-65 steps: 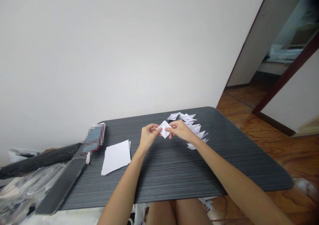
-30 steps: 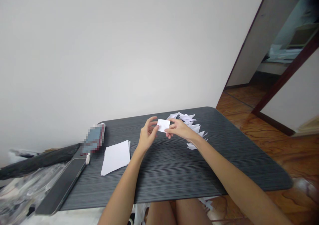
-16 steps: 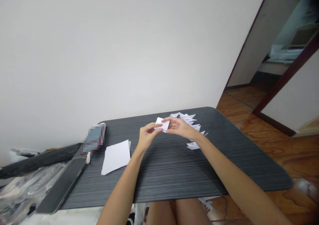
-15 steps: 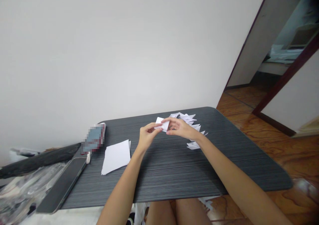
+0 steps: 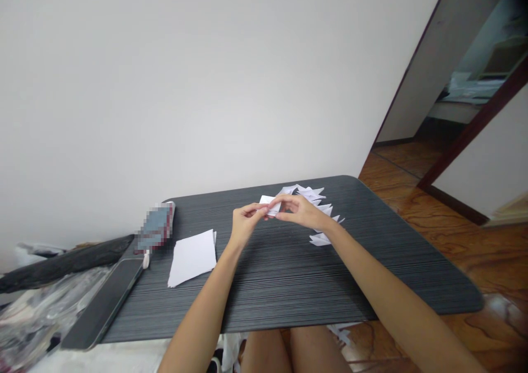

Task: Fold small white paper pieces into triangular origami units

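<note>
A small folded piece of white paper [image 5: 267, 200] is held between both hands above the dark table. My left hand [image 5: 246, 221] pinches its left side, thumb in front. My right hand [image 5: 299, 210] grips the right side with thumb and fingertips, the index finger lying over the front. Fingers cover much of the paper, so its exact fold is hard to see. Just beyond and beside my right hand lie several folded white paper pieces [image 5: 323, 239] with pointed ends, partly hidden by the hand and wrist. Left of my left forearm rests a stack of white paper sheets [image 5: 192, 258].
The dark table [image 5: 289, 290] stands against a white wall. At its left edge lie a black phone [image 5: 106, 302] and a blurred-out item [image 5: 155, 229]. Beyond that edge are a long black object [image 5: 66, 263] and clear plastic wrapping [image 5: 53, 304]. A doorway opens on the right.
My left thumb has slid right and up along the folded paper, closer to my right fingers. The paper has tilted slightly. The things on the table have not moved.
</note>
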The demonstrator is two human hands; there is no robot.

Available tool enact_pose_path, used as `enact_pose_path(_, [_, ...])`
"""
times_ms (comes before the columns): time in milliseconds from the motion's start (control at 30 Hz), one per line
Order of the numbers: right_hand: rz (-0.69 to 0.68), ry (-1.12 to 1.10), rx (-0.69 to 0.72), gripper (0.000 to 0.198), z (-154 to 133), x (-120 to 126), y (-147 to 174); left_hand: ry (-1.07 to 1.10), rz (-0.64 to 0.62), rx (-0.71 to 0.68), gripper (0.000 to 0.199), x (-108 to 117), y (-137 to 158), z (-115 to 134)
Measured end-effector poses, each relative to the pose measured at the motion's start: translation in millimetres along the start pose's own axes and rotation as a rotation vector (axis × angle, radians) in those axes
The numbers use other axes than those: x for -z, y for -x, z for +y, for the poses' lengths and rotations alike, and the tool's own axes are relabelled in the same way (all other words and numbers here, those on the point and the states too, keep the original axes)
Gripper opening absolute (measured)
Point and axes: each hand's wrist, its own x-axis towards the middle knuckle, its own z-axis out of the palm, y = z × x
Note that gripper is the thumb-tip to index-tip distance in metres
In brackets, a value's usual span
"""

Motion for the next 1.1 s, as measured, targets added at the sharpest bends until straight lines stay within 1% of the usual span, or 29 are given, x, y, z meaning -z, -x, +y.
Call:
enact_pose_path(67, [0.018,0.073,0.009,0.023,0,0,-1,0.002,-0.003,0.008,0.014,-1,0,1])
enact_pose_path(133, [0.033,0.101,0.013,0.020,2,0,-2,0.001,-0.010,0.009,0.014,-2,1,2])
enact_pose_path(233, [0.070,0.041,-0.004,0.017,5,0,-2,-0.016,-0.033,0.001,0.015,-3,2,4])
enact_pose_path(333, [0.091,-0.055,-0.039,0.013,9,0,-1,-0.035,-0.089,0.006,0.018,-4,4,6])
enact_pose_path(433, [0.107,-0.089,-0.040,0.013,14,0,-2,-0.052,-0.134,0.000,0.021,-4,5,6])
enact_pose_path(567, [0.228,-0.103,-0.007,0.014,17,-5,-6,-0.102,-0.140,-0.013,0.022,-4,5,0])
enact_pose_path(667, [0.298,-0.100,0.017,0.015,16,-10,-8,-0.133,-0.135,-0.100,0.023,-3,5,-4])
enact_pose_path(733, [0.325,-0.112,0.000,0.016,14,-13,-9,-0.162,-0.119,-0.184,0.024,-4,5,-5])
enact_pose_path(800, [0.341,-0.124,-0.034,0.017,13,-14,-8,-0.199,-0.078,-0.224,0.021,-5,5,-4])
enact_pose_path(900, [0.323,-0.137,-0.060,0.018,13,-10,-7,-0.250,-0.006,-0.211,0.015,-5,5,-2])
enact_pose_path(967, [0.260,-0.145,-0.041,0.021,13,-5,-6,-0.254,0.010,-0.189,0.015,-5,6,-1])
enact_pose_path(1033, [0.187,-0.149,0.007,0.022,13,-1,-5,-0.243,-0.012,-0.163,0.016,-4,6,0])
enact_pose_path(1100, [0.145,-0.142,0.040,0.017,13,0,-4,-0.237,-0.056,-0.136,0.018,-4,6,1])
